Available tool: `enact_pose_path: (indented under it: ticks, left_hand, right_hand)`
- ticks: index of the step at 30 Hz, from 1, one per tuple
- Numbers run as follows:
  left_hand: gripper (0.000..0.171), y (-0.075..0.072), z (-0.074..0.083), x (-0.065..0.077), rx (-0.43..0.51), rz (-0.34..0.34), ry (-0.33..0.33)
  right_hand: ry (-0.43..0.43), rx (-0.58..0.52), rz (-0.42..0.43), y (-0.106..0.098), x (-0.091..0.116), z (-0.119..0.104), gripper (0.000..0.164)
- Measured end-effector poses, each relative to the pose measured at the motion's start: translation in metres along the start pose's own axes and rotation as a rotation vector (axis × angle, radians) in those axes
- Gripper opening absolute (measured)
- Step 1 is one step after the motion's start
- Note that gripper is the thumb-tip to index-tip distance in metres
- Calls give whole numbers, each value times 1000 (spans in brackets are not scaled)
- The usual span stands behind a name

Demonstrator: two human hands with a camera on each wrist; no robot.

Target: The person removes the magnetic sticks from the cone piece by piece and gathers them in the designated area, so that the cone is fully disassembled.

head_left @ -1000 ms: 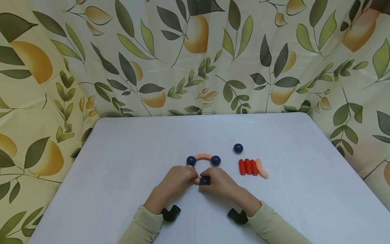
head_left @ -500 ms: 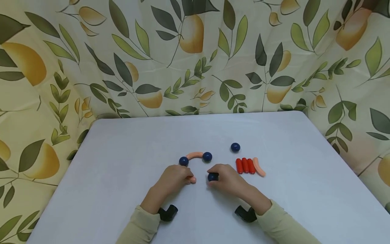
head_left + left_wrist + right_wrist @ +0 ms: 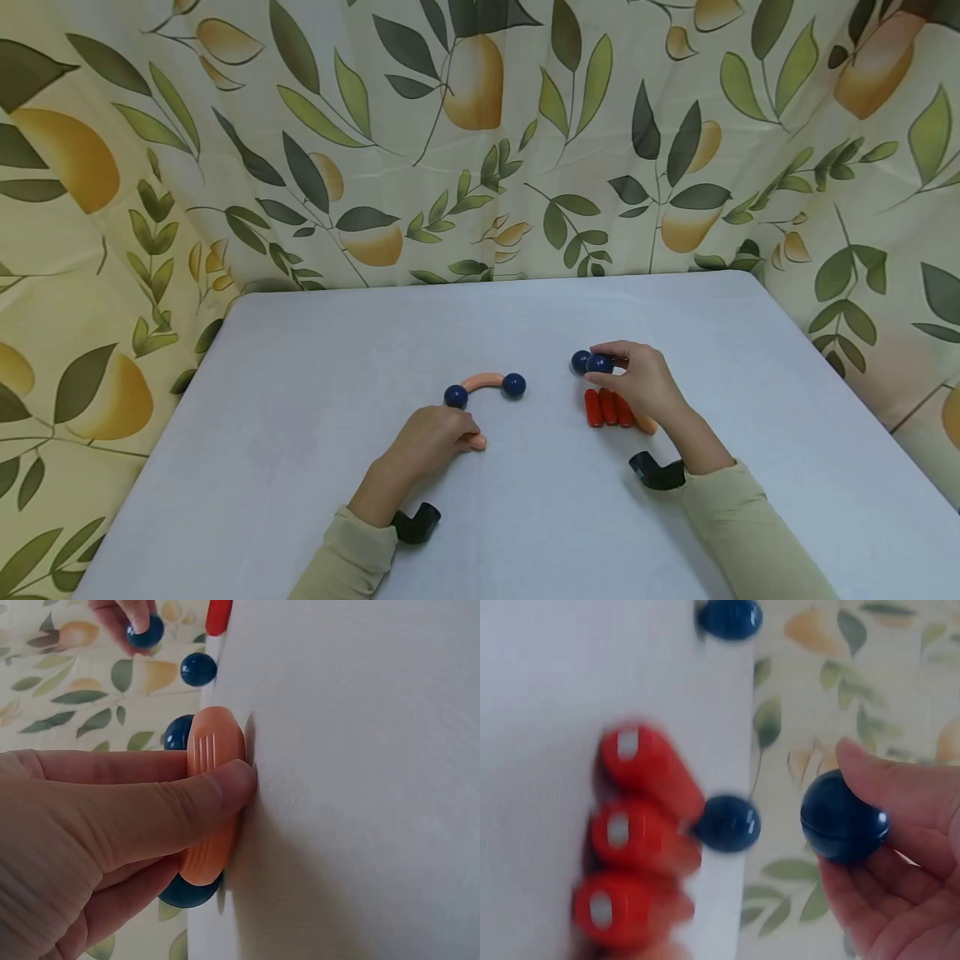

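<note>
My left hand (image 3: 431, 437) pinches a peach curved rod (image 3: 214, 750) with ridges between thumb and fingers, low over the white table. Just beyond it, two dark blue balls (image 3: 456, 396) (image 3: 513, 385) sit at the ends of another peach curved rod (image 3: 483, 381). Whether the held rod touches the left ball is unclear. My right hand (image 3: 637, 379) holds a blue ball (image 3: 844, 817) between thumb and fingers, raised off the table. Near it a loose blue ball (image 3: 581, 362) lies on the table.
Several red rods (image 3: 609, 408) with pale end faces lie side by side under my right hand, blurred in the right wrist view. A peach curved rod (image 3: 647, 425) next to them is partly hidden. A leaf-and-fruit patterned curtain (image 3: 480, 150) hangs behind the table (image 3: 315, 350).
My right hand has moved away from the left hand, carrying its blue ball rightward and farther back to the loose ball. My left hand stays nearly in place, holding the peach rod.
</note>
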State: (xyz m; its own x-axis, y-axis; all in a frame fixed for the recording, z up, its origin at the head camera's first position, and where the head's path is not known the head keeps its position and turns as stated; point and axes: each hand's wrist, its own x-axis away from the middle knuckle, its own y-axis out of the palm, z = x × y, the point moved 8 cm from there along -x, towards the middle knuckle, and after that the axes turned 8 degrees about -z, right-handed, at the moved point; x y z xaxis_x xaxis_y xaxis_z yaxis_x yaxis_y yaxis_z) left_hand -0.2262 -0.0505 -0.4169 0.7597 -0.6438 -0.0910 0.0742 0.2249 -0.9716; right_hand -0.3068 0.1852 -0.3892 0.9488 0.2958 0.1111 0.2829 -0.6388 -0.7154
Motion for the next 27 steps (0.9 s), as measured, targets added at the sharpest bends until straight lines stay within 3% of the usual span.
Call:
enact_pose_path:
  ticks: [8, 19, 27]
  left_hand:
    - [18, 0, 2, 0, -9, -4, 15]
    - [16, -2, 3, 1, -5, -2, 17]
    - [18, -2, 2, 1, -2, -2, 10]
  right_hand:
    - [50, 58, 0, -17, -14, 26, 44]
    - [70, 114, -130, -4, -33, 42, 42]
    - [92, 146, -163, 0, -42, 44, 42]
